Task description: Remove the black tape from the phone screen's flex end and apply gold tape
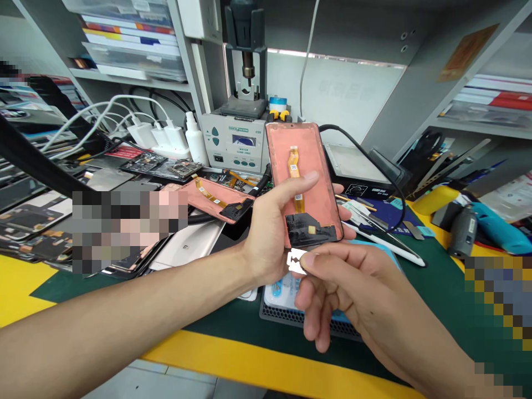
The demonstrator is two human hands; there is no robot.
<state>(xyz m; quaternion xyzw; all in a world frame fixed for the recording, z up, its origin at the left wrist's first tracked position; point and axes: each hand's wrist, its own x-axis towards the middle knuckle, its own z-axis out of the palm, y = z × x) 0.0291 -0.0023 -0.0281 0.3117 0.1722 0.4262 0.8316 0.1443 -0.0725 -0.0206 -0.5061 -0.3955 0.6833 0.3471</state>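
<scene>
My left hand (272,233) grips a phone screen (311,191) upright, its copper-coloured back facing me. The thumb lies across that back, and fingertips show past the right edge. A yellow flex cable (294,166) runs down the panel to a black patch near the bottom. Pinched between thumb and finger of my right hand (344,282) is a razor blade (296,261), just below the screen's lower edge. Whether the blade touches the screen I cannot tell. To the left rests a second copper-backed phone screen (220,204) with a similar cable.
Behind the screen stands a soldering station (235,141), with a white bottle (193,138) beside it. Many phone parts (54,221) are spread at the left. Below my hands is a dark perforated tray (286,318). Tweezers and a white pen-like tool (409,257) lie at the right.
</scene>
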